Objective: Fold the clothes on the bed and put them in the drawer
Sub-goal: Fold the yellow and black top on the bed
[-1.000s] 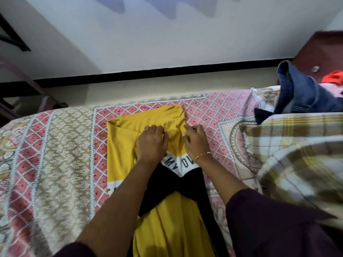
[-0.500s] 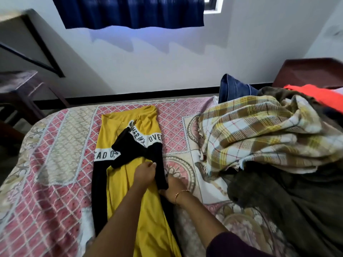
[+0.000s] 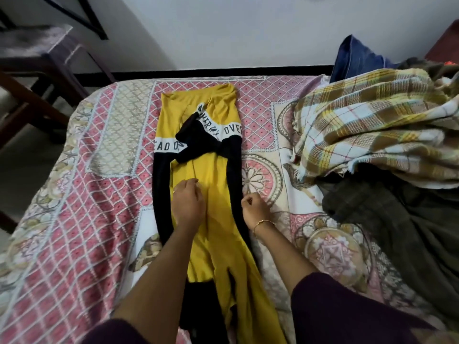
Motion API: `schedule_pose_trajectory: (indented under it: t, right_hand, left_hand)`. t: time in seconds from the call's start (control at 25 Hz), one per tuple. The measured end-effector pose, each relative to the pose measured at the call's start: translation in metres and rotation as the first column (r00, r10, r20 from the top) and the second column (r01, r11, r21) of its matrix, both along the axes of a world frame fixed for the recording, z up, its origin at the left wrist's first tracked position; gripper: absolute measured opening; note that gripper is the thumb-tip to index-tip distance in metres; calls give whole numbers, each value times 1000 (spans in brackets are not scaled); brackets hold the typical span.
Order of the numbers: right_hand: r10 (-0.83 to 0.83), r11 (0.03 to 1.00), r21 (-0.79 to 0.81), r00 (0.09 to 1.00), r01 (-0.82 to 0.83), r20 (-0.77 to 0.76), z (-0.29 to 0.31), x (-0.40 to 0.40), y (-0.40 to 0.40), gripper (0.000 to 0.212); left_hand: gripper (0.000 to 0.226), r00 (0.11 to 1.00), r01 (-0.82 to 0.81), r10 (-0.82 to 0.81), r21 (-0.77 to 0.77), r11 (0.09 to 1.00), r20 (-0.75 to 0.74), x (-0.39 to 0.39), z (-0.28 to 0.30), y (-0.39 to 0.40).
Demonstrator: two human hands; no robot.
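Observation:
A yellow and black top [image 3: 211, 170] with a white lettered band lies lengthwise on the patterned bedspread [image 3: 99, 194], its sleeves folded in across the chest. My left hand [image 3: 187, 204] rests on the yellow middle of the top, fingers loosely bent. At the black right edge of the top, my right hand [image 3: 255, 207], which wears a gold bangle, pinches the fabric with curled fingers. The lower end of the top hangs toward me over the bed edge.
A heap of unfolded clothes fills the right of the bed: a yellow plaid cloth [image 3: 372, 125], a dark olive garment [image 3: 397, 219] and blue denim [image 3: 355, 55]. A dark wooden chair [image 3: 37, 60] stands left of the bed. No drawer is in view.
Both hands have slid from the collar end down toward me along the top. The sleeves now lie crossed over the chest, and the view has pulled back.

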State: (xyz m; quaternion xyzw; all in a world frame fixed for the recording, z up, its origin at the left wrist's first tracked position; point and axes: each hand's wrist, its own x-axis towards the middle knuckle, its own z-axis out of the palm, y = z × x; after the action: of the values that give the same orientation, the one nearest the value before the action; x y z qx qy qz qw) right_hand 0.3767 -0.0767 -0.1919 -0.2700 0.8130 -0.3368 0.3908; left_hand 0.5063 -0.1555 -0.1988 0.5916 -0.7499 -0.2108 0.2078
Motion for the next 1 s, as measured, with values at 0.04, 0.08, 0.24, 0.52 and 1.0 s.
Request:
schedule_pose_trajectory:
  t: [0.04, 0.08, 0.24, 0.52, 1.0]
  right_hand:
    - [-16, 1000, 2, 1000, 16, -20, -5, 3, -1, 18]
    - [-21, 1000, 13, 998, 22, -52, -9, 8, -3, 28]
    - [52, 992, 124, 951, -15, -305, -19, 33, -13, 52]
    - [105, 951, 298, 825, 80, -556, -25, 67, 12, 55]
    - [240, 889, 458, 857, -6, -455, -29, 71, 37, 75]
  left_hand:
    - [38, 999, 10, -10, -5, 1000, 34, 17, -6, -1]
    - [46, 997, 47, -47, -6, 999, 65, 32, -12, -4]
    - [65, 953, 262, -265, 44, 964, 143, 71, -24, -14]
    - [81, 928, 195, -237, 167, 966, 288, 135, -22, -12]
    - [102, 869, 234, -272, 142, 962, 414, 254, -42, -18]
